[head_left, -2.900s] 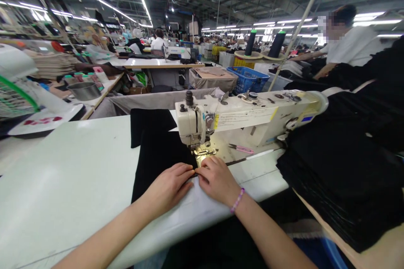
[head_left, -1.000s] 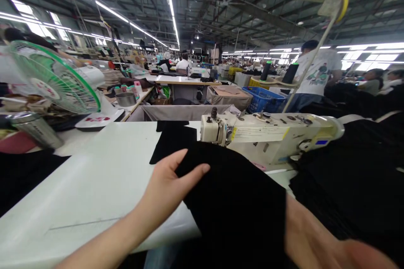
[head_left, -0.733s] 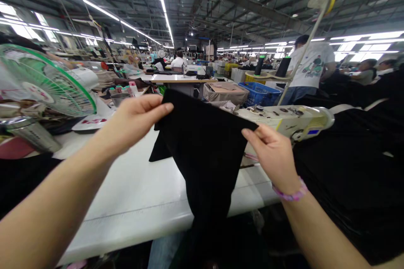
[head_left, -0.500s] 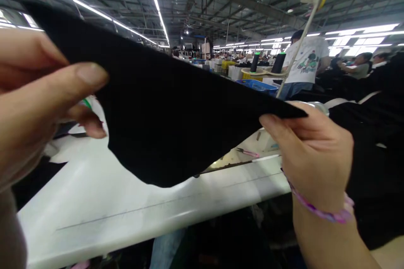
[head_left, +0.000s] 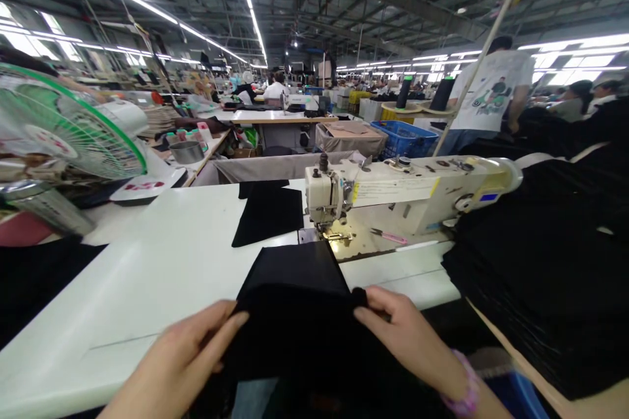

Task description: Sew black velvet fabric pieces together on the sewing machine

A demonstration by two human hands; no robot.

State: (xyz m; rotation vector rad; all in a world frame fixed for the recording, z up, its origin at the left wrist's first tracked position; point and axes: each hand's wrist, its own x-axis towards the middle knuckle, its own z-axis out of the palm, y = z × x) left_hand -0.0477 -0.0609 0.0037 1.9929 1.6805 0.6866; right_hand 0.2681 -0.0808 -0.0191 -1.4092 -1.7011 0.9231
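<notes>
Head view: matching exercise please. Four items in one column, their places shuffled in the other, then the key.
Items
1. black fabric piece
2. fan
3. blue basket
4. pink snips

Places
A. on the bed of the sewing machine, under its arm
B. at the far left of the picture
C. at the near edge of the white table, gripped by the left hand and the right hand
D. behind the sewing machine, in the background

Pairs: 1-C, 2-B, 3-D, 4-A
</notes>
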